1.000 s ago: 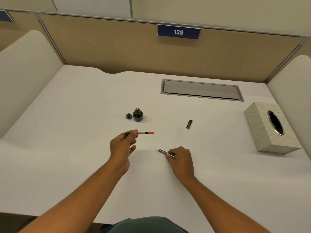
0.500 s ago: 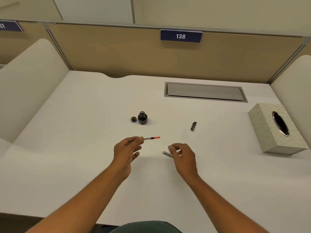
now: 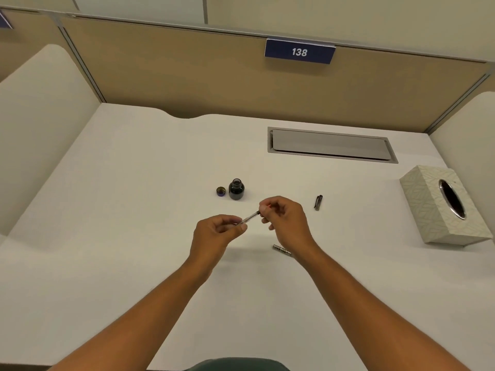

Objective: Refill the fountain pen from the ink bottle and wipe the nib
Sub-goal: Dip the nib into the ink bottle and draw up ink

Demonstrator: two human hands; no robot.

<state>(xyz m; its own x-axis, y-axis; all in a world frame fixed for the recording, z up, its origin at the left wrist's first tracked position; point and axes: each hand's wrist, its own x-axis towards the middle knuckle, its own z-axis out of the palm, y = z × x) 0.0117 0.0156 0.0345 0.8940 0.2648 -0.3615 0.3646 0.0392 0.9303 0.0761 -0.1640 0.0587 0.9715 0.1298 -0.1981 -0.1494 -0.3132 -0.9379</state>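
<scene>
2 hands (image 3: 217, 231) (image 3: 288, 219) pinch the pen section (image 3: 250, 217); ink bottle (image 3: 236, 189) uncapped.

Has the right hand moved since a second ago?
Yes. The right hand left the silver barrel on the desk and went up toward the ink bottle, now pinching the pen's red end.

Office cubicle: partitioned white desk (image 3: 134, 210), numbered sign (image 3: 299, 51), cable hatch (image 3: 330, 145).
</scene>
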